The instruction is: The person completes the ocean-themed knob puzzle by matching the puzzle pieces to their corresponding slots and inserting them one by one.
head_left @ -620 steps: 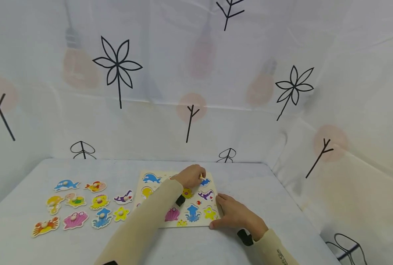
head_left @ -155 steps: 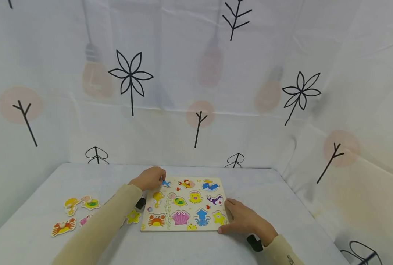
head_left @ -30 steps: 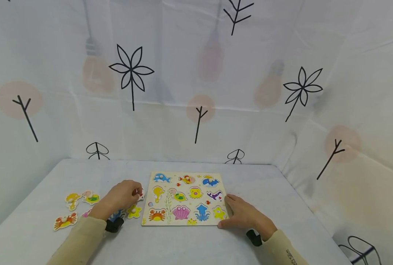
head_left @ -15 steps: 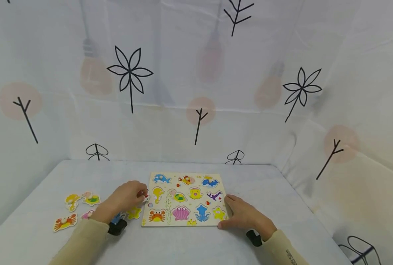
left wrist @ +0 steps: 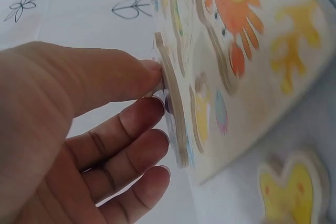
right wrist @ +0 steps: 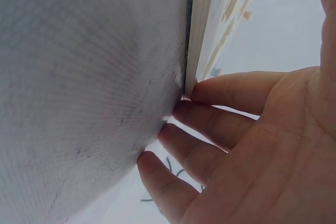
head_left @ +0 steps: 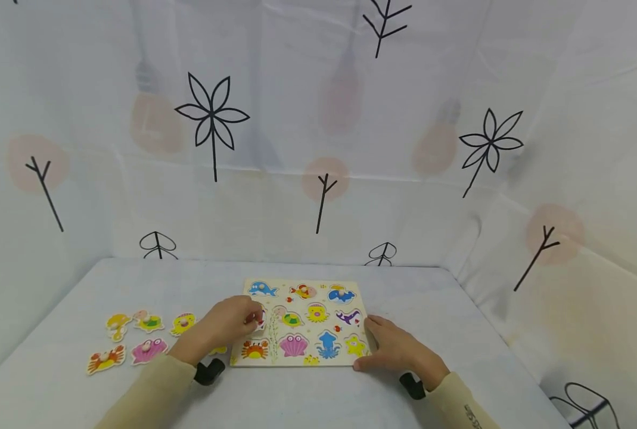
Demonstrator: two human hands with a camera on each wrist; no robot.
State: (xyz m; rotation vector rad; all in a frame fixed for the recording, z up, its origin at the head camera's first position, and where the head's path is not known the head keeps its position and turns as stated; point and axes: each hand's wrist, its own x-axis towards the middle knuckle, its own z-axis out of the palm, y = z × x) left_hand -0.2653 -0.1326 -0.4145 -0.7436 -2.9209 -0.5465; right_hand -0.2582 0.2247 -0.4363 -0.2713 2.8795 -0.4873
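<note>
My left hand (head_left: 227,325) pinches a purple whale puzzle piece (head_left: 262,320) by its knob, over the left side of the pale wooden puzzle board (head_left: 283,285). In the left wrist view this piece (left wrist: 175,103) stands edge-on, tilted against the board's surface near the seahorse picture; the other fingers curve beside it. My right hand (head_left: 398,345) rests along the board's right edge, thumb near the front corner. The right wrist view has its extended fingertips touching the board's side (right wrist: 199,35) and the tablecloth. Knobbed pieces sit in the board's back row, including a blue whale (head_left: 263,288) and a red-yellow fish (head_left: 302,291).
Loose pieces lie left of the board: a seahorse (head_left: 118,326), a turtle (head_left: 148,322), an octopus (head_left: 183,323), a crab (head_left: 105,359) and a pink shell (head_left: 149,350). A yellow star (head_left: 218,350) is partly hidden by the left hand. White tablecloth (head_left: 318,399) covers the table.
My left hand has carried the purple piece rightward from the table onto the board's left side, uncovering the octopus and shell. The right hand stays at the board's edge.
</note>
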